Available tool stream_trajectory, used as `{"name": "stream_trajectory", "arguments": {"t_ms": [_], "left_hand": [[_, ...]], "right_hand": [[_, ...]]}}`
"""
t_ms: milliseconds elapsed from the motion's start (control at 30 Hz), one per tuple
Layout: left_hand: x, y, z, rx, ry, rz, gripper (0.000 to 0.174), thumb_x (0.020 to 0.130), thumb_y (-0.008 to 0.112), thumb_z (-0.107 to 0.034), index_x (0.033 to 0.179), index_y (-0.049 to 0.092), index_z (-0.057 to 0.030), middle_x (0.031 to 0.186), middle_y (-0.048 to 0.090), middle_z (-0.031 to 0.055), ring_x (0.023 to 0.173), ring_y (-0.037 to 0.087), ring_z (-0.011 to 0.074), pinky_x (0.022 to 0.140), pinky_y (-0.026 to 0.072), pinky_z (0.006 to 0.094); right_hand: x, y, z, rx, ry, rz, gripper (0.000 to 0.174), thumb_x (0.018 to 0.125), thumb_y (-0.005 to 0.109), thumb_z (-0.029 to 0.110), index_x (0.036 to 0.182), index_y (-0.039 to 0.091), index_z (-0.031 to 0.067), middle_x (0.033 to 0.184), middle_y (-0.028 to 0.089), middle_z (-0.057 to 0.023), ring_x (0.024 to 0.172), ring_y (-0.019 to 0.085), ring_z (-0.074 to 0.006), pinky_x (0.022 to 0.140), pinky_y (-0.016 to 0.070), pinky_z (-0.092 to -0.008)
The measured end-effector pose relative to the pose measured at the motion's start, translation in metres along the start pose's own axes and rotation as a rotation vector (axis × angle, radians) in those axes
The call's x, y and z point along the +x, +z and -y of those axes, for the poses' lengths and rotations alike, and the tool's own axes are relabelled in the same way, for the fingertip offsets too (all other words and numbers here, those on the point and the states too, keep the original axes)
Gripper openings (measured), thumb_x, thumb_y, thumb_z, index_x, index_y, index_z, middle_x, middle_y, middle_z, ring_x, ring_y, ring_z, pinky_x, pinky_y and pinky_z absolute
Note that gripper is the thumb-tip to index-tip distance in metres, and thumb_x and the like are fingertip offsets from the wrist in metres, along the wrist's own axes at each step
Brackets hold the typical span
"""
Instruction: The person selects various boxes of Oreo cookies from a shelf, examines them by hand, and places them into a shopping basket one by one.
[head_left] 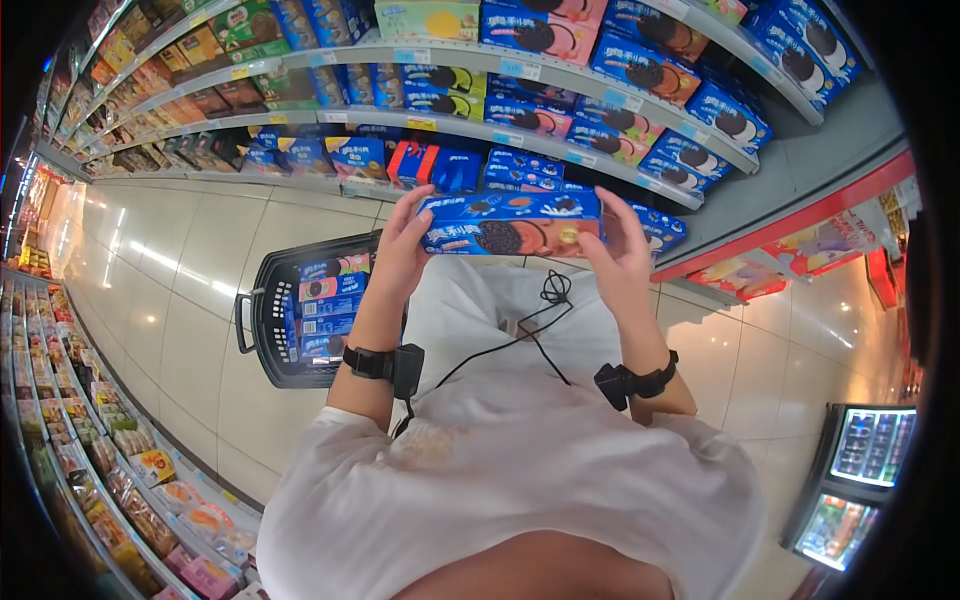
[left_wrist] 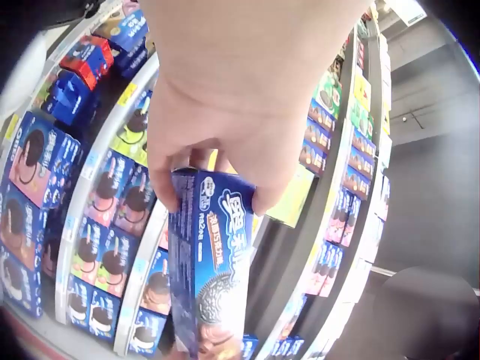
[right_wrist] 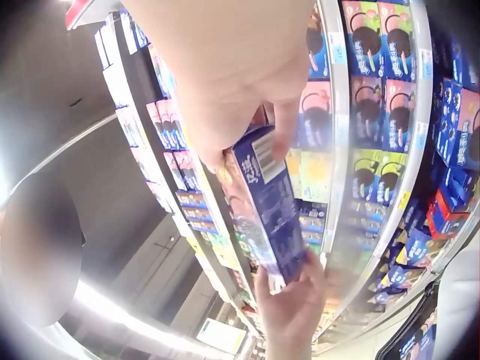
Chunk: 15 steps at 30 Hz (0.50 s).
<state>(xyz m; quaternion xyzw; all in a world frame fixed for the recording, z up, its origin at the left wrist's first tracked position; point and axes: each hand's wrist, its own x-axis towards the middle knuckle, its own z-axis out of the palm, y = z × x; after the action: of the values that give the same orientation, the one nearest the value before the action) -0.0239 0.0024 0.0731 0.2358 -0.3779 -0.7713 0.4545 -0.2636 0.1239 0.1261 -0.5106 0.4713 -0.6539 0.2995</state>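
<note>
A long blue cookie box [head_left: 510, 224], with dark cookies and a brown-orange picture on its front, is held level between both hands in front of the body. The left hand [head_left: 403, 250] grips its left end, thumb on the near side. At the right end the right hand [head_left: 620, 255] grips it the same way. In the left wrist view the box [left_wrist: 214, 262] extends away from the left hand [left_wrist: 225, 127]. The right wrist view shows a barcode on the box [right_wrist: 266, 202], the right hand [right_wrist: 232, 90] at one end and the left hand [right_wrist: 292, 304] at the other.
Shelves [head_left: 440, 55] of blue, pink and green boxes curve across the front. A dark basket [head_left: 262, 330] holding several boxes stands on the tiled floor [head_left: 190, 330] at the left. Packaged goods [head_left: 150, 470] line the far left, a lit cooler [head_left: 870, 450] the right. A black cord [head_left: 500, 345] lies over the lap.
</note>
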Motion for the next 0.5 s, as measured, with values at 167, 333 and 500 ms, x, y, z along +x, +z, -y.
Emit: {"name": "stream_trajectory", "arguments": {"t_ms": [167,333,500], "left_hand": [[0.001,-0.033,0.019,-0.096,0.014,-0.121,0.039,0.098,0.04,-0.037,0.123,0.05,-0.0089,0.107,0.058,0.0069,0.096,0.06,0.0167,0.081,0.0519,0.0355],[-0.013,-0.103,0.034,-0.324,-0.079,-0.302,0.038,0.096,0.041,-0.046,0.103,0.057,-0.0126,0.091,0.063,0.0022,0.082,0.059,0.0162,0.069,0.0487,0.0312],[-0.047,-0.179,0.031,-0.397,0.108,-0.824,0.039,0.094,0.044,-0.049,0.103,0.057,-0.0139,0.091,0.063,0.0014,0.076,0.058,0.0135,0.061,0.0485,0.0266]], "right_hand": [[0.006,0.038,0.016,-0.093,-0.037,0.224,0.067,0.078,0.063,-0.002,0.139,0.034,0.001,0.138,0.039,-0.0133,0.127,0.039,-0.0209,0.088,0.0491,-0.0332],[0.004,0.067,0.01,-0.205,-0.124,0.448,0.063,0.072,0.066,0.003,0.132,0.046,0.0024,0.14,0.039,-0.0165,0.125,0.044,-0.026,0.082,0.0505,-0.0302],[0.007,0.066,0.002,-0.261,-0.101,0.56,0.05,0.073,0.066,0.003,0.121,0.055,0.0006,0.133,0.046,-0.015,0.116,0.05,-0.0241,0.078,0.0501,-0.0294]]}}
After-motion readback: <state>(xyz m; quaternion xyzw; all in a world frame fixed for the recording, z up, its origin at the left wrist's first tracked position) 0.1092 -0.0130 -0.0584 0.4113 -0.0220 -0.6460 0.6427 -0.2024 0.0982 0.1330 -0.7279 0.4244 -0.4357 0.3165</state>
